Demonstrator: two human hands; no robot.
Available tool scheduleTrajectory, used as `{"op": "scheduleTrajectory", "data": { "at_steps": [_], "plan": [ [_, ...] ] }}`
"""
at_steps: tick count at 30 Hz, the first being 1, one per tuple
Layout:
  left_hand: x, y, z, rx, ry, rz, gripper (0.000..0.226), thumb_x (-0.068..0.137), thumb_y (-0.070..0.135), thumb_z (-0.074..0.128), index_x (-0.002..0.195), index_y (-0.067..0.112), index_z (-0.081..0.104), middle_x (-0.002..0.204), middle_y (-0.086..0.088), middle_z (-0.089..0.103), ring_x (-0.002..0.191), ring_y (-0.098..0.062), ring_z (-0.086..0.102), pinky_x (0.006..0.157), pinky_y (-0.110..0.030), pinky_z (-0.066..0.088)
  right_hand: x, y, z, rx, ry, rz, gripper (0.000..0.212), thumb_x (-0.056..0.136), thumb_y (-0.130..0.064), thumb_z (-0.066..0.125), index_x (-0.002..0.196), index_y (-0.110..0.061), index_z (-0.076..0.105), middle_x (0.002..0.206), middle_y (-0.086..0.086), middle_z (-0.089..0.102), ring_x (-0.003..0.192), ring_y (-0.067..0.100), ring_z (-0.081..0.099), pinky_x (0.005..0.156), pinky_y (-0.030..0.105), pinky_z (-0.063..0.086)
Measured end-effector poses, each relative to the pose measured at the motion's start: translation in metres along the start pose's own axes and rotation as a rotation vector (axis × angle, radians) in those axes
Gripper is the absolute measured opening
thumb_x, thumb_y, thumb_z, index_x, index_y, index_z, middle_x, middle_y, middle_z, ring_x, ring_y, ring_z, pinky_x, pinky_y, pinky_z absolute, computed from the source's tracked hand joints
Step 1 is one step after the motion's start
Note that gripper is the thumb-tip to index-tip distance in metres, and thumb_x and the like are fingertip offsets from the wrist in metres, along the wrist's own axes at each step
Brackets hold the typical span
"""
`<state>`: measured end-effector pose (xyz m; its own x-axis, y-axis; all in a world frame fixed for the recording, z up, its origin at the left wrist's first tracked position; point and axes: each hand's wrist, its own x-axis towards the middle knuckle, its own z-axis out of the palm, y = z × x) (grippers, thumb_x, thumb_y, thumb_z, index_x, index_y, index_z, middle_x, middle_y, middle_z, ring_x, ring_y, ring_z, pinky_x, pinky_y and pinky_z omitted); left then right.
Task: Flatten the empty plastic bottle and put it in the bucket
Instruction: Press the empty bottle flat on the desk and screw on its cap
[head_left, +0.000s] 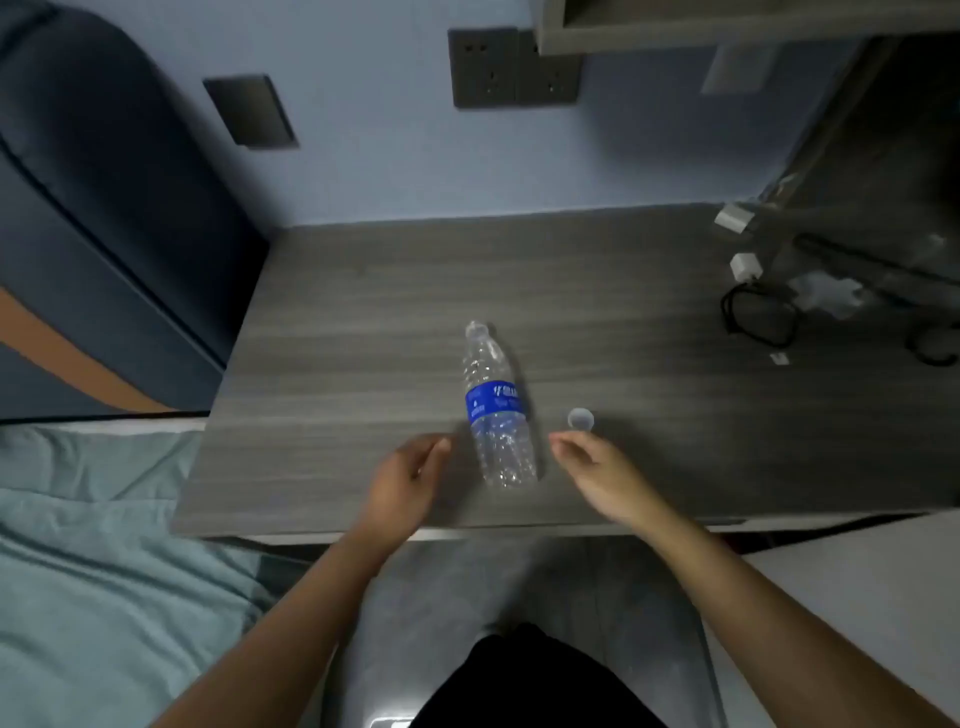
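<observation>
A clear empty plastic bottle (496, 410) with a blue label stands on the grey wooden table (363, 332), its mouth uncapped. Its cap (581, 419) lies on the table just right of it. My left hand (402, 483) hovers just left of the bottle's base, fingers loosely curled and holding nothing. My right hand (597, 473) is just right of the base, below the cap, fingers apart and empty. Neither hand touches the bottle. No bucket is in view.
Black cables (758, 317), white plugs (745, 265) and crumpled plastic (826, 291) lie at the table's right end. A bed with a teal cover (93, 571) and dark headboard is on the left. Wall sockets (514, 67) sit above the table.
</observation>
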<state>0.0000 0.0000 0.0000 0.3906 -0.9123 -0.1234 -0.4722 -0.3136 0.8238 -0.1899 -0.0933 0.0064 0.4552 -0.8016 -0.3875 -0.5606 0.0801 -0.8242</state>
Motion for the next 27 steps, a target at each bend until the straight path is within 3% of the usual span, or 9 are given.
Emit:
{"op": "scheduleTrajectory", "data": {
  "at_steps": [3, 5, 9, 13, 17, 22, 24, 25, 27],
  "plan": [
    [0.037, 0.015, 0.002, 0.134, 0.019, 0.167, 0.025, 0.094, 0.013, 0.046, 0.109, 0.004, 0.063, 0.113, -0.015, 0.067, 0.100, -0.017, 0.059, 0.080, -0.012, 0.037, 0.026, -0.022, 0.007, -0.120, 0.070, -0.065, 0.033, 0.092, -0.019, 0.045, 0.121, -0.006, 0.055, 0.124, 0.016, 0.061, 0.112, 0.022, 0.058, 0.096, 0.028, 0.042],
    [0.062, 0.025, 0.005, 0.242, -0.047, 0.243, 0.030, 0.095, 0.016, 0.042, 0.119, 0.005, 0.056, 0.125, -0.016, 0.061, 0.113, -0.024, 0.057, 0.091, -0.019, 0.037, 0.040, -0.035, 0.016, -0.220, 0.097, -0.072, 0.038, 0.092, -0.022, 0.041, 0.126, -0.007, 0.050, 0.130, 0.015, 0.056, 0.119, 0.026, 0.053, 0.102, 0.032, 0.037],
    [0.102, 0.023, 0.017, 0.441, -0.160, 0.365, 0.039, 0.097, 0.020, 0.036, 0.134, 0.007, 0.041, 0.146, -0.012, 0.040, 0.138, -0.022, 0.031, 0.113, -0.028, 0.025, 0.061, -0.044, 0.038, -0.279, 0.122, -0.030, 0.044, 0.093, -0.018, 0.036, 0.134, -0.002, 0.035, 0.139, 0.019, 0.041, 0.124, 0.030, 0.043, 0.104, 0.035, 0.037],
    [0.136, 0.015, 0.024, 0.655, -0.247, 0.425, 0.046, 0.098, 0.026, 0.030, 0.141, 0.011, 0.028, 0.155, -0.006, 0.024, 0.144, -0.017, 0.013, 0.115, -0.024, 0.011, 0.074, -0.040, 0.059, -0.347, 0.079, 0.030, 0.061, 0.094, -0.019, 0.037, 0.143, 0.001, 0.009, 0.155, 0.018, 0.013, 0.142, 0.029, 0.016, 0.117, 0.035, 0.018],
    [0.151, 0.000, 0.031, 0.749, -0.338, 0.510, 0.047, 0.098, 0.030, 0.025, 0.143, 0.015, 0.022, 0.156, -0.004, 0.018, 0.145, -0.015, 0.006, 0.112, -0.020, -0.001, 0.078, -0.025, 0.071, -0.453, 0.078, 0.095, 0.073, 0.091, -0.027, 0.044, 0.145, -0.004, 0.001, 0.157, 0.013, 0.010, 0.142, 0.027, 0.019, 0.114, 0.036, 0.024],
    [0.160, -0.012, 0.037, 0.852, -0.398, 0.565, 0.051, 0.097, 0.038, 0.020, 0.144, 0.017, 0.017, 0.157, -0.001, 0.014, 0.140, -0.009, -0.008, 0.118, -0.028, -0.002, 0.081, -0.011, 0.081, -0.578, 0.102, 0.068, 0.064, 0.095, -0.029, 0.028, 0.144, -0.001, -0.004, 0.158, 0.014, 0.006, 0.144, 0.025, 0.010, 0.117, 0.034, 0.016],
    [0.159, -0.012, 0.038, 0.927, -0.412, 0.574, 0.055, 0.095, 0.042, 0.015, 0.144, 0.015, 0.014, 0.156, -0.004, 0.011, 0.138, -0.010, -0.011, 0.116, -0.029, -0.005, 0.081, -0.011, 0.084, -0.631, 0.140, 0.079, 0.068, 0.093, -0.029, 0.038, 0.143, 0.005, 0.005, 0.155, 0.020, 0.013, 0.143, 0.029, 0.016, 0.116, 0.035, 0.021],
    [0.158, -0.013, 0.038, 0.983, -0.398, 0.608, 0.058, 0.094, 0.043, 0.013, 0.143, 0.013, 0.017, 0.155, -0.006, 0.014, 0.140, -0.013, -0.006, 0.116, -0.031, -0.002, 0.080, -0.012, 0.084, -0.673, 0.185, 0.073, 0.073, 0.085, -0.029, 0.054, 0.138, 0.010, 0.023, 0.149, 0.026, 0.029, 0.138, 0.033, 0.031, 0.111, 0.035, 0.032],
    [0.154, -0.011, 0.038, 1.077, -0.348, 0.661, 0.057, 0.092, 0.043, 0.018, 0.136, 0.011, 0.036, 0.147, -0.008, 0.038, 0.139, -0.018, 0.025, 0.113, -0.035, 0.017, 0.080, -0.014, 0.086, -0.757, 0.227, 0.059, 0.072, 0.057, -0.026, 0.081, 0.115, 0.009, 0.058, 0.121, 0.026, 0.062, 0.113, 0.033, 0.060, 0.090, 0.035, 0.052]
  ]
}}
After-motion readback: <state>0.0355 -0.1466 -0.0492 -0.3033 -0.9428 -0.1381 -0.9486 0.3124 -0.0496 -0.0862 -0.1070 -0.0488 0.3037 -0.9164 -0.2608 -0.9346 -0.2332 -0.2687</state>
